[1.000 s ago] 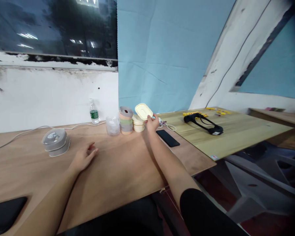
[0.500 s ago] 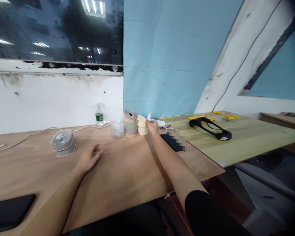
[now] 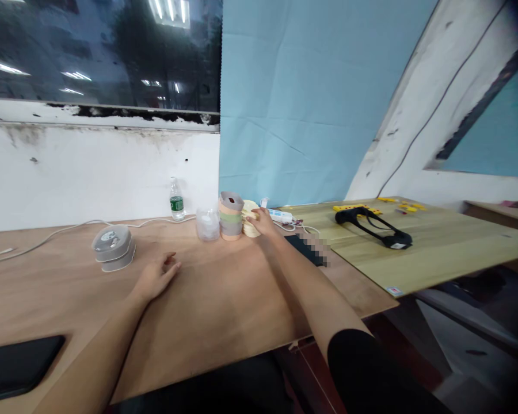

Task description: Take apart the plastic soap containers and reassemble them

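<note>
Cream plastic pieces, looking lid-like, are standing in a short stack [image 3: 251, 231] by the worktop's [image 3: 224, 305] far edge, toward its far R corner. R hand [image 3: 263, 222] is reaching across to that stack, fingertips overlapping its R side & upper part; view's small + a bit blurred there, so can't tell if they're pinching a pc or only touching. L hand [image 3: 155, 279] is resting mid-worktop, thumb apart, fingers loosely curled, holding nothing.

Progress, my read: stacking is looking well along. Cream pcs are sitting one atop another, and just L of them a multicoloured stack of containers [image 3: 231, 217] (grey, peach, green) is standing upright. Cream stack is appearing slightly uneven, so straightening is prob. remaining. Clear tub [image 3: 208, 225] is standing just L of the multicoloured stack; grey containers [image 3: 114, 248], one on top of the other, are sitting well apart toward the L end, so those are staying outside both stacks.

Also: bottle [image 3: 176, 202] is standing at the far edge, dark phone-like slab [image 3: 301, 247] is lying near the R edge, partly pixelated, & black flat case [image 3: 19, 368] is lying by the near L corner.
</note>
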`<state>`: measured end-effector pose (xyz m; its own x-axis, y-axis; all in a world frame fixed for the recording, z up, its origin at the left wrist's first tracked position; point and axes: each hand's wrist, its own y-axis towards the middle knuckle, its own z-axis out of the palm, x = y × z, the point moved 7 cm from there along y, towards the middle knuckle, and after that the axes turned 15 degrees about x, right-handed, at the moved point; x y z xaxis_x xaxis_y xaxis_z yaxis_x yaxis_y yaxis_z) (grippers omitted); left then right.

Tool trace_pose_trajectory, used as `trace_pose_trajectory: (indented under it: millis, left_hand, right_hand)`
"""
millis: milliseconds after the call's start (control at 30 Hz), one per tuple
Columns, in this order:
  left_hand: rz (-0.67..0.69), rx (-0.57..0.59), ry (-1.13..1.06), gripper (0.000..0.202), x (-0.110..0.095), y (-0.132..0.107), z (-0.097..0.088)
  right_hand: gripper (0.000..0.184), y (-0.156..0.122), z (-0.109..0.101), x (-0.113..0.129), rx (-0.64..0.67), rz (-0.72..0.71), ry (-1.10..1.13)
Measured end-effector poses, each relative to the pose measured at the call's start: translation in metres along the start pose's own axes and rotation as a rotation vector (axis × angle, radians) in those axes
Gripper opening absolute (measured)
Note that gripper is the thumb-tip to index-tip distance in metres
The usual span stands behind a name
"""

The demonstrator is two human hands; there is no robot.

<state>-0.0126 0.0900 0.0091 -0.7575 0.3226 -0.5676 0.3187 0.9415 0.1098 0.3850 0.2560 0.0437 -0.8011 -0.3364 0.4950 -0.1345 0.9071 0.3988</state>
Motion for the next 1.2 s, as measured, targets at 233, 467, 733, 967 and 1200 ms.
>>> trace_pose_trajectory:
  millis: [233, 467, 733, 967, 1200]
  left_hand:
    - [-0.005, 0.014, 0.005, 0.062, -0.001, 0.000, 0.001]
    - [-0.001, 0.008, -0.001, 0.062, -0.001, -0.001, 0.000]
    - [-0.001, 0.020, -0.018, 0.063, 0.003, 0.001, 0.004]
    - [-0.015, 0.034, -0.025, 0.063, 0.005, 0.002, 0.006]
    - [-0.012, 0.027, -0.015, 0.061, 0.003, 0.000, 0.005]
  right_hand:
    - [0.041, -0.010, -0.003, 0.007, -0.056, -0.004, -0.058]
    - [0.039, -0.021, -0.010, 0.013, -0.136, 0.008, -0.146]
    - [0.042, -0.039, -0.014, 0.014, -0.190, -0.052, -0.123]
    - [0.047, -0.039, -0.010, 0.012, -0.165, -0.041, -0.121]
    - [0.059, -0.034, -0.005, 0.007, -0.201, 0.042, -0.079]
